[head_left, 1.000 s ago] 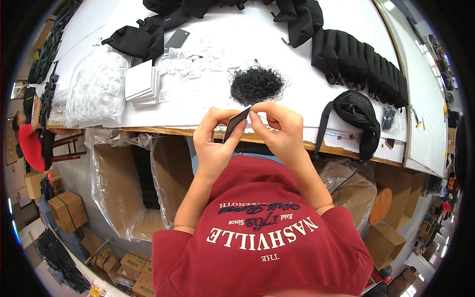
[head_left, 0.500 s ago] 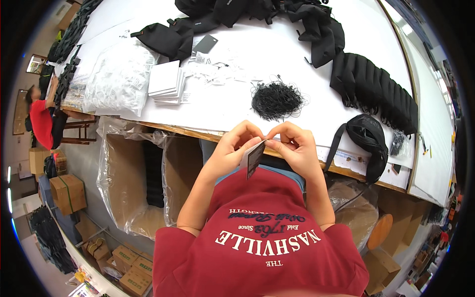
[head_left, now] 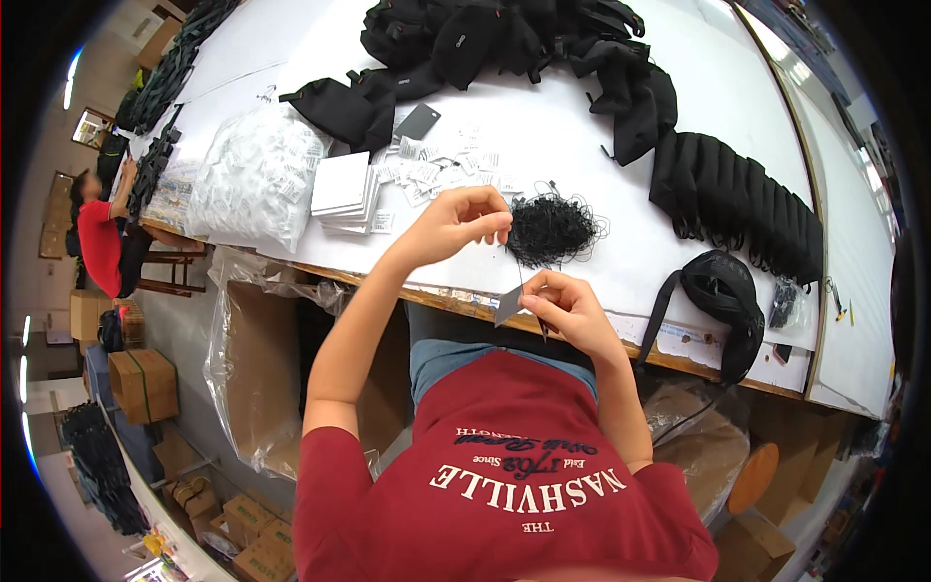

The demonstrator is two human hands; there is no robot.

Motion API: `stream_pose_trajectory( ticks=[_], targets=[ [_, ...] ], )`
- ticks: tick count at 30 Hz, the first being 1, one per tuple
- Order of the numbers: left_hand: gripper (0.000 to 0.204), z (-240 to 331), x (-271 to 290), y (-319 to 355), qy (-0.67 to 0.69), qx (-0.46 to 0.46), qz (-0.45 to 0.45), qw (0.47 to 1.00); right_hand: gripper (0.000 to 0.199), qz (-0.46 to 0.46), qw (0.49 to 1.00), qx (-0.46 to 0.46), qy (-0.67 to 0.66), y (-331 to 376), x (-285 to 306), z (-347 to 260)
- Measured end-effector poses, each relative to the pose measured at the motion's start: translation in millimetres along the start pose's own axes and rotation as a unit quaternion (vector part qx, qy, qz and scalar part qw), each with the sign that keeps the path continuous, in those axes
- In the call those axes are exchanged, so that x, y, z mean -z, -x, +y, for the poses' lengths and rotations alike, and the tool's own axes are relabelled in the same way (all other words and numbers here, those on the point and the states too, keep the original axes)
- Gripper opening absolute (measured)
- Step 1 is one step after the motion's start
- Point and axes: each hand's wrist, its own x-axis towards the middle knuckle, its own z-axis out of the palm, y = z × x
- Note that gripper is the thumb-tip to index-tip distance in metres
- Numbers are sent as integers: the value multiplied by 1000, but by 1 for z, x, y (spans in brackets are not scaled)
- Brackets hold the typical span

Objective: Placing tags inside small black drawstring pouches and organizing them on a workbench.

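Observation:
My left hand is raised over the table's near edge, fingertips pinched on a thin black string. That string runs down to a small dark grey hang tag, which my right hand grips between thumb and fingers by its edge. Just beyond both hands lies a tangled pile of black strings. Left of it are a stack of white cards and scattered small white labels. Another dark grey tag lies behind those labels.
A clear plastic bag of white labels sits at the left. Black fabric bags are heaped at the back; more stand in a row at the right, near a black strapped bag. Boxes stand below the table. A person in red works far left.
My left hand has moved up and away from my right, drawing the string out from the tag. My right hand has shifted slightly right and nearer, keeping the tag. The view has tilted a little.

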Motion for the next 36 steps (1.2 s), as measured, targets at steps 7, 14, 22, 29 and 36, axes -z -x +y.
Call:
stream_pose_trajectory(
  ticks=[7, 14, 22, 29, 36],
  targets=[
    [66, -64, 168, -58, -677, 201, 337, 623, 10, 62, 997, 43, -30, 10, 12, 4],
    [43, -83, 188, -74, -699, 254, 310, 593, 10, 101, 993, 44, -45, 28, 24, 10],
    [23, -39, 195, -57, -625, -83, 474, 614, 10, 133, 989, 21, -54, 42, 33, 17],
    [18, 54, 112, -42, -210, -137, 414, 875, 11, 150, 986, 18, -74, 48, 34, 12],
    [18, 15, 53, -42, -115, 175, 65, 976, 11, 42, 996, 11, -79, 52, 35, 8]
  ],
)
